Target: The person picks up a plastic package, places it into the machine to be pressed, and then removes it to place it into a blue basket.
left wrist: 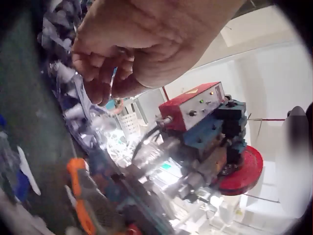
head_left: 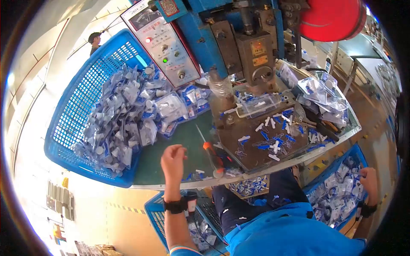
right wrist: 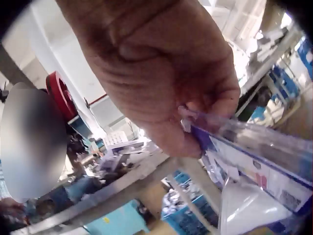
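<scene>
Left hand (head_left: 173,163): over the near table edge, fingers loosely bent, nothing seen in its grip. Right hand (head_left: 369,181): well apart from the left, low on the other side; right wrist view has thumb and fingers pinching a clear package (right wrist: 259,169) by one end, blue printed card and a white cone-shaped piece (right wrist: 249,208) inside.

Between and below the hands: dark trousers (head_left: 232,207), blue shirt (head_left: 282,230). Just beside the right hand, a lower basket (head_left: 358,151) of similar clear packs (head_left: 335,194).

Just right of the left hand, an orange-handled screwdriver (head_left: 213,155) on the green tabletop (head_left: 151,164). Beyond left hand and to its left, a large blue crate (head_left: 68,115), heaped with clear packs.

Between the hands, farther off: metal plate (head_left: 245,162) strewn with small blue and white pieces (head_left: 275,147); past it, the press (head_left: 256,59). Control box (head_left: 166,49) beyond left hand, red and green lights lit. Red disc (head_left: 333,19) past the press. Far beyond left hand, a person in a dark cap (head_left: 95,38).
</scene>
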### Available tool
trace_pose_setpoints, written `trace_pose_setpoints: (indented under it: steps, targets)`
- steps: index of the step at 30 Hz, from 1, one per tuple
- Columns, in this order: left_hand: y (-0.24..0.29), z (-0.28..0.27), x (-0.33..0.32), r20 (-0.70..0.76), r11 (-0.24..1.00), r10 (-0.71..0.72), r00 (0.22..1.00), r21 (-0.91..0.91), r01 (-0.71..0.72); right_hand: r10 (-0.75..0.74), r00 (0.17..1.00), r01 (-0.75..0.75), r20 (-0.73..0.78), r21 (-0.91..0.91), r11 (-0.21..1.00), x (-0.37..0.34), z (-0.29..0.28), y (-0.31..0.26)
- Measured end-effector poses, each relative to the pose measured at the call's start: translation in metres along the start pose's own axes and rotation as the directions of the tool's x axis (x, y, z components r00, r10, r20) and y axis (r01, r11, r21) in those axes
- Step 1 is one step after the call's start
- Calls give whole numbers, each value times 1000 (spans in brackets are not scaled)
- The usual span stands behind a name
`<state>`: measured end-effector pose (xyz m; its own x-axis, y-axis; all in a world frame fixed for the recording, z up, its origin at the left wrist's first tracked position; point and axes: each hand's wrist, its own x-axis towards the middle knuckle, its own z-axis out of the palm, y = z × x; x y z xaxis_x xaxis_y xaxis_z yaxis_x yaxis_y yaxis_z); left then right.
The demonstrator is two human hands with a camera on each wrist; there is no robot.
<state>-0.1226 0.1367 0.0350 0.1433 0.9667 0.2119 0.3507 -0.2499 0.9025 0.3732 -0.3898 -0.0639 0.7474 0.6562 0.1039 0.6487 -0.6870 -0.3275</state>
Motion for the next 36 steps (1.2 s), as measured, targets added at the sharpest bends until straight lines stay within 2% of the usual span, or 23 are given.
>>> trace_pose_setpoints:
  steps: [2,3,6,7,9,10,11,12,13,14,15,17,18,20,23,24,26,27,30,31,33,34,36]
  targets:
    - [6,-6,4,65,998,11,998,59,-14,22,991,-15,-131,53,998,-14,11,-5]
    - [15,-4,9,112,996,18,994,89,-28,179,984,-177,11,232,957,-12,-14,-57]
    - [5,3,50,-7,850,341,940,430,-305,52,992,-35,-115,150,988,-6,-19,-42]
    - [2,1,69,-19,832,269,963,509,-222,-5,997,6,-78,11,1000,-5,-21,-24]
    - [-32,2,109,-14,606,456,890,737,-299,43,999,-48,-27,-243,969,-21,-3,44]
    - [-30,4,119,0,474,541,841,826,-305,63,998,-63,-12,-370,927,-18,-6,43]
    - [-30,6,125,61,437,468,882,851,-291,94,996,-91,-4,-298,950,-20,-8,42]
    - [-16,12,122,124,395,386,914,873,-285,126,992,-121,4,-224,967,-18,-18,18]
    - [-8,14,122,184,350,299,936,891,-287,198,979,-199,-41,-39,979,-17,-24,-15]
    - [-17,15,130,179,339,307,935,897,-283,279,957,-266,-75,152,952,-16,-28,-37]
    - [-35,19,144,175,331,318,932,901,-282,206,974,-192,-98,132,972,-15,-29,-47]
    - [-22,29,147,145,351,316,938,900,-258,87,988,-77,-132,81,994,-13,-34,-62]
    - [-22,31,150,180,322,348,920,899,-297,41,989,-34,-139,54,998,-11,-37,-71]
    - [-26,25,159,236,259,404,884,897,-358,-5,994,8,-109,23,1000,-1,-44,-96]
    - [-55,30,179,227,211,458,859,911,-354,-84,996,84,-40,14,996,14,-49,-131]
    - [-60,33,179,239,191,481,843,910,-367,-80,996,83,-40,83,993,17,-55,-150]
    - [-44,23,152,315,243,404,859,869,-432,-72,997,77,-30,224,971,20,-62,-181]
    - [-35,17,139,353,265,368,860,847,-461,-165,981,183,-101,208,961,23,-55,-179]
    - [-48,-3,93,473,371,336,815,729,-576,-319,941,332,-113,133,934,30,-52,-193]
    - [-53,-5,83,442,317,414,796,749,-581,-298,950,311,-98,169,935,31,-48,-197]
    - [-59,-11,75,448,323,443,777,728,-604,-264,963,271,-62,234,934,36,-41,-206]
    - [-62,-14,71,448,329,459,767,717,-615,-294,955,295,-41,251,922,39,-39,-212]
    - [-62,-13,65,398,351,441,804,748,-563,-352,936,341,-13,278,898,47,-36,-223]
